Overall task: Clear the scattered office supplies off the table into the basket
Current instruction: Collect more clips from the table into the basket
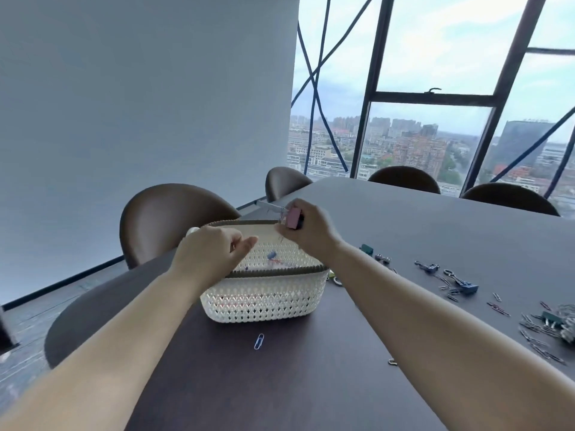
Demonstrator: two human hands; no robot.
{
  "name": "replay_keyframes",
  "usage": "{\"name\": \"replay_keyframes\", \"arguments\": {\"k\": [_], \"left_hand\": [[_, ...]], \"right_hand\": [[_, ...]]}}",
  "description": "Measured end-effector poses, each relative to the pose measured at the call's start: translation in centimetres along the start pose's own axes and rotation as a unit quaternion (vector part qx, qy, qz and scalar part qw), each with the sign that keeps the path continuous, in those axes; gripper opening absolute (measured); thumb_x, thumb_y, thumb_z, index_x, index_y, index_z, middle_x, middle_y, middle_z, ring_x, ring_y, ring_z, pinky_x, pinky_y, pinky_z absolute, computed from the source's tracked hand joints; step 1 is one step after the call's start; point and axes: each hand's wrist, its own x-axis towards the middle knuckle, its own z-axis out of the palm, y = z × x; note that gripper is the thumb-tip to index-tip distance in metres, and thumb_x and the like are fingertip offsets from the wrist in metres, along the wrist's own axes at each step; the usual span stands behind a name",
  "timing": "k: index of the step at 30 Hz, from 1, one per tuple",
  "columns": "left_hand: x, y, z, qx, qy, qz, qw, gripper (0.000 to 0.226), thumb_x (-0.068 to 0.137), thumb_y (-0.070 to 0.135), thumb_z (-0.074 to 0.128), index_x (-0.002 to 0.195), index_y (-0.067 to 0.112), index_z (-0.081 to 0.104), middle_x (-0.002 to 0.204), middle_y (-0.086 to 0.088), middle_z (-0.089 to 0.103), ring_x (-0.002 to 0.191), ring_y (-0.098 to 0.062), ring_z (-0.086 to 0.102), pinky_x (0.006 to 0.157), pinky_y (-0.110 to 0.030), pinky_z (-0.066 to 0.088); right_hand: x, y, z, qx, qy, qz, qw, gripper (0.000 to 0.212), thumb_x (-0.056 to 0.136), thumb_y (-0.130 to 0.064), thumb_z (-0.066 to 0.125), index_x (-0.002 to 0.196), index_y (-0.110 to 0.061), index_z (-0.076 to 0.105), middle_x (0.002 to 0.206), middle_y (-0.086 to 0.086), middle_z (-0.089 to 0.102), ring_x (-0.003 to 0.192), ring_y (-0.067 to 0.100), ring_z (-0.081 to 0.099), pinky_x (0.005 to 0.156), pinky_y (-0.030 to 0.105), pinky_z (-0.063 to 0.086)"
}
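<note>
I have the white basket point(264, 293) in the middle of the dark table point(404, 244), with both hands raised over it. My right hand point(308, 227) is above the rim at the basket's 1 o'clock, its fingers curled tight round a pink binder clip point(292, 217); the clip's wire handles stick out toward 11 o'clock. My left hand point(208, 256) sits over the rim at 9 o'clock, fingers curled and thumb close to the forefinger. I cannot tell whether it pinches anything. A few small coloured pieces lie inside the basket, too blurred to name.

A blue paper clip point(259, 341) lies alone on the table at the basket's 6 o'clock, just beside it. More supplies lie at 3 to 4 o'clock: a blue binder clip point(466, 287) among loose paper clips, and farther out at 4 o'clock a heap of paper clips point(553, 325) at the frame's edge. A brown chair point(168, 219) stands at 10 o'clock.
</note>
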Motion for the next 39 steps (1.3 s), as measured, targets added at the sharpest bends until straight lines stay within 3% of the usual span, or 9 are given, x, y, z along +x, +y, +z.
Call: {"name": "replay_keyframes", "arguments": {"k": [3,6,9,13,21,27,29,33,39], "left_hand": [[-1.8,-0.8,0.5,-0.006,0.031,-0.013,0.999,0.047,0.090,0.050,0.038,0.055,0.020,0.044,0.051,0.008,0.042,0.067,-0.021,0.043,0.054,-0.029,0.033],[-3.0,-1.0,1.6,-0.011,0.079,0.010,0.997,0.050,0.084,0.047,0.022,0.063,0.015,0.055,0.061,-0.001,0.058,0.061,-0.027,0.053,0.054,-0.029,0.039],[-3.1,-0.8,2.3,0.004,0.115,0.023,0.993,0.046,0.085,0.036,0.027,0.061,0.011,0.057,0.059,-0.007,0.062,0.052,-0.031,0.058,0.050,-0.027,0.039],[-2.9,-0.6,2.5,0.016,0.119,0.023,0.992,0.045,0.086,0.033,0.028,0.060,0.010,0.057,0.059,-0.007,0.061,0.050,-0.030,0.056,0.049,-0.026,0.038],[-2.8,-0.2,2.0,0.004,0.064,0.024,0.998,0.062,0.086,0.043,0.015,0.069,0.005,0.061,0.071,-0.012,0.058,0.067,-0.032,0.057,0.060,-0.036,0.046],[-7.0,2.4,3.0,0.033,0.079,0.113,0.990,0.019,0.082,0.026,0.042,0.095,0.019,0.054,0.097,-0.001,0.058,0.086,-0.023,0.054,0.077,-0.032,0.041],[-10.1,4.3,4.7,-0.011,-0.022,0.155,0.988,0.024,0.084,0.035,0.043,0.103,0.024,0.053,0.108,0.004,0.057,0.099,-0.018,0.054,0.088,-0.029,0.042],[-11.6,5.9,6.7,-0.050,-0.266,-0.007,0.963,0.104,0.064,0.085,0.016,0.143,0.018,0.027,0.153,-0.001,0.020,0.142,-0.015,0.012,0.115,-0.025,0.009],[-10.8,12.3,9.0,-0.004,-0.341,-0.009,0.940,0.069,0.094,0.053,0.029,0.148,0.014,0.007,0.157,-0.011,-0.003,0.145,-0.020,-0.006,0.118,-0.036,0.000]], "right_hand": [[-0.7,-0.1,0.8,-0.049,-0.078,0.004,0.996,0.040,0.074,-0.036,0.074,0.103,-0.021,0.051,0.075,-0.018,0.055,0.069,0.003,0.054,0.067,0.009,0.042],[-0.5,0.0,1.0,-0.087,-0.109,0.035,0.990,0.055,0.070,-0.048,0.073,0.112,-0.021,0.050,0.104,-0.006,0.056,0.095,0.013,0.054,0.082,0.027,0.041],[-0.5,0.2,0.8,-0.155,-0.040,0.027,0.987,0.029,0.086,-0.046,0.056,0.081,-0.018,0.060,0.084,-0.002,0.064,0.080,0.019,0.058,0.071,0.029,0.039],[-1.0,-0.1,0.7,-0.215,0.008,0.018,0.976,0.045,0.096,-0.042,0.036,0.054,-0.024,0.037,0.060,-0.005,0.050,0.064,0.023,0.051,0.062,0.030,0.035],[-3.2,0.1,-0.8,-0.145,-0.034,-0.003,0.989,0.024,0.089,-0.041,0.050,0.095,-0.022,0.064,0.107,-0.002,0.061,0.104,0.020,0.054,0.096,0.040,0.041],[-10.3,3.5,-4.5,-0.138,0.043,-0.020,0.989,0.030,0.087,-0.025,0.056,0.116,-0.020,0.054,0.121,0.000,0.056,0.115,0.020,0.047,0.097,0.036,0.039],[-13.5,5.9,-5.6,-0.172,0.033,0.010,0.985,0.031,0.087,-0.024,0.056,0.117,-0.020,0.053,0.122,0.000,0.055,0.117,0.021,0.046,0.099,0.035,0.037],[-18.7,9.5,-7.7,-0.217,-0.007,0.073,0.973,0.034,0.088,-0.025,0.054,0.122,-0.023,0.050,0.126,-0.003,0.054,0.123,0.018,0.042,0.103,0.033,0.031],[-24.2,11.1,-13.1,-0.276,-0.010,0.136,0.951,0.039,0.088,-0.033,0.053,0.125,-0.026,0.047,0.131,-0.007,0.051,0.127,0.018,0.038,0.103,0.033,0.029]]}}
